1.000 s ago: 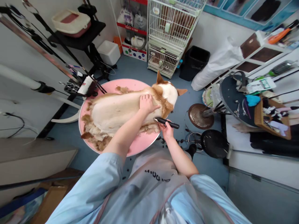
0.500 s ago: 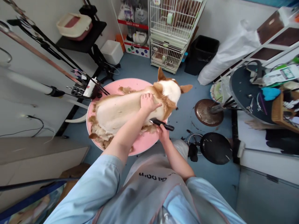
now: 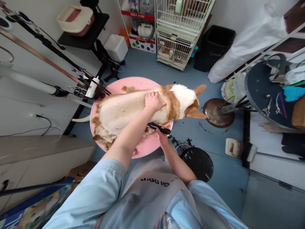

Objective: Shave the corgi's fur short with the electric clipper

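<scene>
A tan and white dog [image 3: 119, 109] lies along a round pink table [image 3: 152, 147], its back clipped short and its head over the right edge. My left hand [image 3: 153, 101] lies flat on the dog's shoulders with the fingers stretched out and the thumb apart. Black hair clippers [image 3: 159, 128] are in my right hand [image 3: 162, 136], whose fingers wrap the handle. The clippers' head is at the dog's near side, partly behind my left forearm. Loose clipped fur [image 3: 105, 135] lies around the dog's rear and near side.
A tool holder with a white bottle [image 3: 92, 87] is at the table's left edge. A black stool [image 3: 197, 163] stands near my right arm. Wire cages [image 3: 177, 44] and a black bin [image 3: 214, 47] stand behind. To the right is a dark round table [image 3: 257, 92] with tools.
The dog's head has moved right, past the table edge, and turned. The clippers have shifted left along its near side. My left hand stays on the shoulders. The camera view has shifted slightly.
</scene>
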